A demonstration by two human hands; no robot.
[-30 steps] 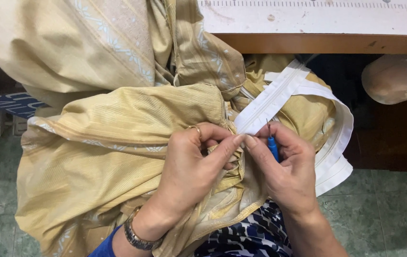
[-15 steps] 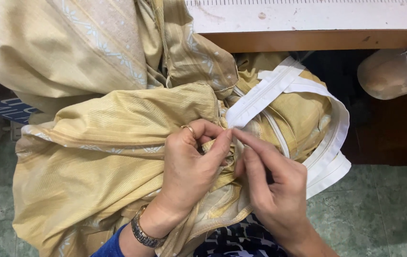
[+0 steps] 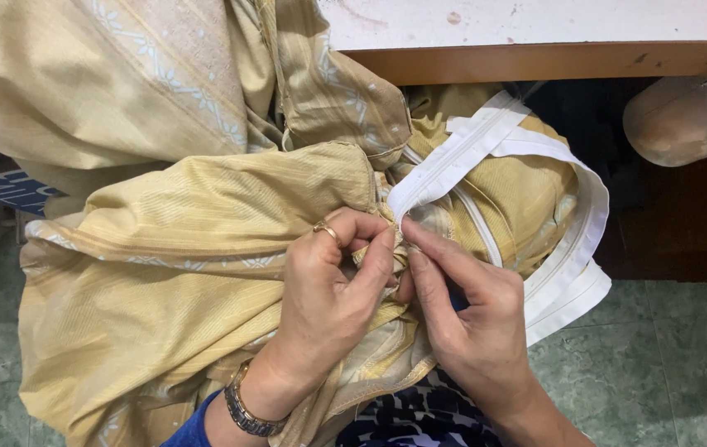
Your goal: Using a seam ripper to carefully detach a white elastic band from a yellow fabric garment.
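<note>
Fabric in a dark blue and white print [image 3: 424, 418] lies nearest me, under my wrists. My left hand [image 3: 328, 306], with a metal watch [image 3: 246, 407] at the wrist and a gold ring [image 3: 326, 229] on one finger, is closed in a pinch on a fold of the yellow cloth [image 3: 171, 273]. My right hand [image 3: 469, 319] meets it fingertip to fingertip, pinching the same seam where the white tape [image 3: 494, 145] begins. The cloth is a finely ribbed, matte weave with pale floral bands, heaped in soft creases over my lap. The tape is flat and smooth, and loops to the right in several layers. At far left, a blue package with white lettering [image 3: 2, 189] shows beneath the cloth. Beyond, the bench [image 3: 535, 33] has a scuffed white top and an orange wooden edge. A dull cylinder [image 3: 684, 120] sits below it, at right. Green mottled floor tiles [image 3: 684, 364] show below.
</note>
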